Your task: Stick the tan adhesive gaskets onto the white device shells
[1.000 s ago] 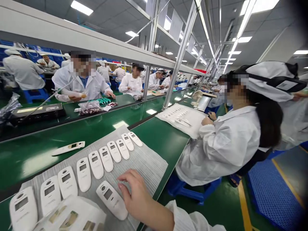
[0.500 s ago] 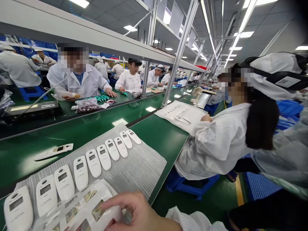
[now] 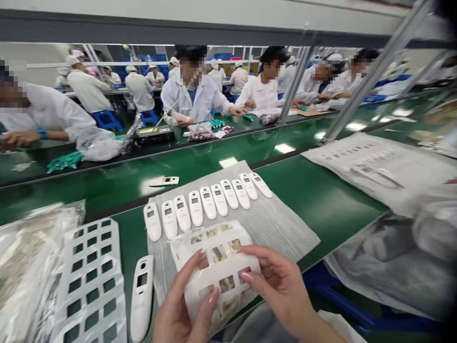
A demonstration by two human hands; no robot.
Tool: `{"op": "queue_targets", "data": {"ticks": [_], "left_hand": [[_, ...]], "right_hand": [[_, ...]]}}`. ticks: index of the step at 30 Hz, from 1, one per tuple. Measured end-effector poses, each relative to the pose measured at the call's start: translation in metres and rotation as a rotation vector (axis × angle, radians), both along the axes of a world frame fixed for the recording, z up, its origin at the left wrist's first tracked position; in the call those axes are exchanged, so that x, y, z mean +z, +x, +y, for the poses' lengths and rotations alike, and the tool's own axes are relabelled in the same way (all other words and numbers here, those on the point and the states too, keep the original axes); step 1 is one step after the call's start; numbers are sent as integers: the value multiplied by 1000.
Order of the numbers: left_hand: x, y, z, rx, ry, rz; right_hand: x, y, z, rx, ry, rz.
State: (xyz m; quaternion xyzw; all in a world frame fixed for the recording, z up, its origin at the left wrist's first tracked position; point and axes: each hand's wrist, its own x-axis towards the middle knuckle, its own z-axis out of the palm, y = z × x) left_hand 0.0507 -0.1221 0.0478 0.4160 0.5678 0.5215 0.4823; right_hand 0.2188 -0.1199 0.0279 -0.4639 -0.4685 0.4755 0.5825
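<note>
Green bench (image 3: 321, 200) carries a grey mat (image 3: 285, 233), with a row of white casings (image 3: 207, 202) along its far edge. The windowed label sheet (image 3: 221, 267) is held above the mat's near edge, pinched by the left hand (image 3: 182, 309) and right hand (image 3: 282, 286). Risk: the sheet looks limp and bowed, so it may crease or slip. A spent sheet (image 3: 91, 281) lies near left. A lone casing (image 3: 142, 297) beside the left wrist could be knocked.

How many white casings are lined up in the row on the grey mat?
10 casings, side by side in one row across the grey mat, beyond the held sheet, which may hide more.
</note>
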Motion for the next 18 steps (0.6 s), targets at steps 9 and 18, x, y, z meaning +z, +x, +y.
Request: {"op": "queue_targets", "data": {"ticks": [9, 18], "left_hand": [[12, -1, 2, 37, -140, -205], [15, -4, 11, 83, -194, -371]], "right_hand": [[0, 11, -6, 156, 93, -279], [-6, 13, 2, 129, 296, -390]]}}
